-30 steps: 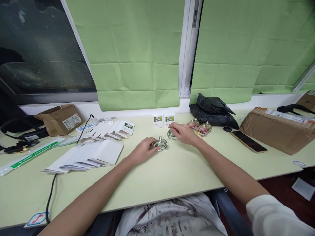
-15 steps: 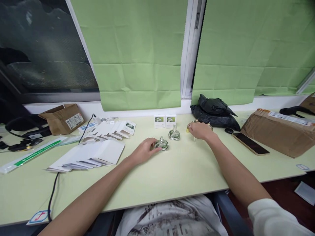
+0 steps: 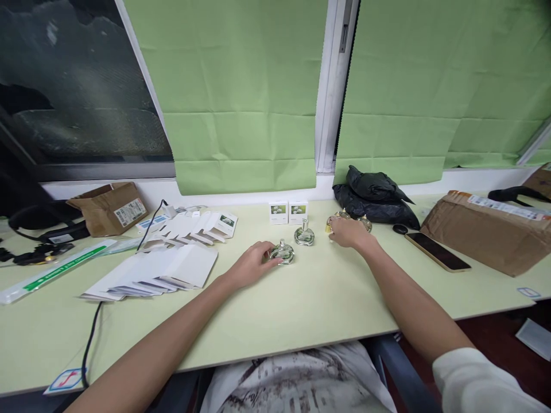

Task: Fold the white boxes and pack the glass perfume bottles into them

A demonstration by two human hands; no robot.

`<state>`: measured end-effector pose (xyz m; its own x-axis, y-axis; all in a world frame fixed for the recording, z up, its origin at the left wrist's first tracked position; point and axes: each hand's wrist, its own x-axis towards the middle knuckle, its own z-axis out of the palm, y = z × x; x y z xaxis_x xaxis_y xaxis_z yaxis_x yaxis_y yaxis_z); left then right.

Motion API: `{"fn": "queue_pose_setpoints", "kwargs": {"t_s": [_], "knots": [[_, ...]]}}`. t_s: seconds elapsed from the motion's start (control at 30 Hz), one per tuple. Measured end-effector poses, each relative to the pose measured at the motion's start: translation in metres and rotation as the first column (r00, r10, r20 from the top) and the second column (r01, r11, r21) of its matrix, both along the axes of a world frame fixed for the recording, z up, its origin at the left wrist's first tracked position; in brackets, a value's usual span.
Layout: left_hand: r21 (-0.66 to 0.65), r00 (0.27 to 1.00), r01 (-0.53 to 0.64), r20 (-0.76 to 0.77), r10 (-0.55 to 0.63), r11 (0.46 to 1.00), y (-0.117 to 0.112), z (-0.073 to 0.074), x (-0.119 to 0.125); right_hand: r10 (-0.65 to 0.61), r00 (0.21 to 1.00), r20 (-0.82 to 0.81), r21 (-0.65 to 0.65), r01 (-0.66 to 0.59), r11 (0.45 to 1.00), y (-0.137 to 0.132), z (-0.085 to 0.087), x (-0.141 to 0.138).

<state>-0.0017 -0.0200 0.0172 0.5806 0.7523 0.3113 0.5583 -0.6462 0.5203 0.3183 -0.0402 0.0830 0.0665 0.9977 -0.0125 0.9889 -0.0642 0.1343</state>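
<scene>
My left hand [image 3: 255,264] is closed around the side of a round clear glass perfume bottle [image 3: 284,253] that stands on the table. A second perfume bottle [image 3: 305,234], also uncapped, stands a little behind it to the right. My right hand [image 3: 349,231] reaches down at the right, its fingers drawn together near the tabletop; what they grip is hidden. By those fingertips a small gold piece [image 3: 328,225] shows. Gold-topped bottles [image 3: 365,222] stand partly hidden behind my right hand.
Two small white boxes [image 3: 288,213] stand at the back. Flattened white cartons [image 3: 159,269] lie at the left, near an open brown box [image 3: 114,209]. Black plastic bags [image 3: 374,198], a phone [image 3: 438,251] and a large brown parcel [image 3: 491,232] occupy the right.
My right hand has shifted slightly and sits lower, uncovering more of the bottles behind it. My left hand and its bottle stay put.
</scene>
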Motion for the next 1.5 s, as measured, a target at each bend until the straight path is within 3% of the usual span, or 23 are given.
{"fn": "queue_pose_setpoints", "kwargs": {"t_s": [0.13, 0.27, 0.33, 0.43, 0.53, 0.63, 0.73, 1.03, 1.2, 1.5], "knots": [[-0.001, 1.0, -0.005, -0.012, 0.005, 1.0, -0.001, 0.001, 0.0, 0.087, 0.996, -0.024, 0.203, -0.08, 0.976, -0.007, 0.009, -0.017], [0.007, 1.0, 0.0, -0.017, 0.0, 1.0, -0.001, 0.001, 0.001, 0.252, 0.955, -0.157, 0.462, -0.154, 0.873, -0.011, 0.005, -0.039], [0.011, 1.0, 0.005, -0.011, -0.005, 1.0, -0.001, 0.002, 0.001, 0.437, 0.863, -0.254, 0.582, -0.225, 0.782, -0.011, -0.004, -0.05], [0.014, 1.0, 0.01, -0.001, -0.01, 1.0, -0.002, 0.002, 0.001, 0.706, 0.617, -0.347, 0.698, -0.333, 0.634, -0.012, -0.02, -0.065], [0.022, 1.0, 0.018, 0.004, -0.018, 1.0, -0.003, 0.002, 0.002, 0.797, 0.445, -0.409, 0.748, -0.337, 0.572, -0.011, -0.033, -0.076], [0.027, 1.0, 0.02, 0.006, -0.02, 0.999, -0.003, 0.002, 0.002, 0.798, 0.373, -0.473, 0.757, -0.291, 0.585, -0.01, -0.04, -0.082], [0.023, 1.0, 0.018, 0.006, -0.018, 1.0, -0.002, 0.001, 0.002, 0.791, 0.351, -0.502, 0.742, -0.295, 0.602, -0.008, -0.043, -0.084], [0.01, 1.0, 0.017, 0.012, -0.017, 1.0, -0.002, -0.001, 0.002, 0.807, 0.388, -0.445, 0.72, -0.381, 0.58, -0.008, -0.05, -0.086], [0.008, 1.0, 0.02, 0.018, -0.02, 1.0, -0.003, 0.001, 0.002, 0.784, 0.4, -0.474, 0.691, -0.383, 0.613, -0.006, -0.055, -0.084], [0.009, 1.0, 0.026, 0.007, -0.026, 1.0, -0.003, 0.002, 0.002, 0.754, 0.342, -0.562, 0.637, -0.403, 0.657, 0.0, -0.055, -0.082]]}}
